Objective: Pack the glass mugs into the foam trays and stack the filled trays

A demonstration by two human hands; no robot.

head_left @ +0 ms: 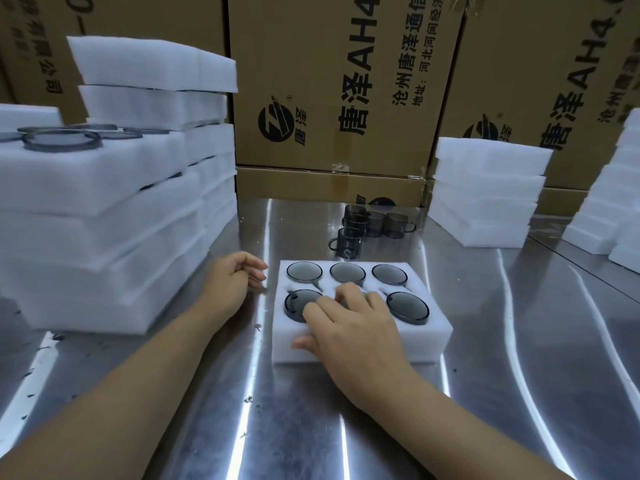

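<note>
Nearest me, the right hand (349, 327) lies spread over the middle front pocket of the foam tray (433, 337), straight fingers pressing down, probably on a sixth mug hidden beneath. Five mugs (408, 304) sit in the other pockets. The left hand (232, 282), loosely curled and empty, hovers just beside the tray's left end. The tray's long axis runs left to right, and the filled stack (104, 220) stands to its left, nearer the left hand.

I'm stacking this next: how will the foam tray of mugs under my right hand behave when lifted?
The foam tray probably stays stiff: its walls look thick. The glass mugs seated in it likely make it heavier than bare foam, and fragile if dropped. It may slide on the shiny metal table.
</note>
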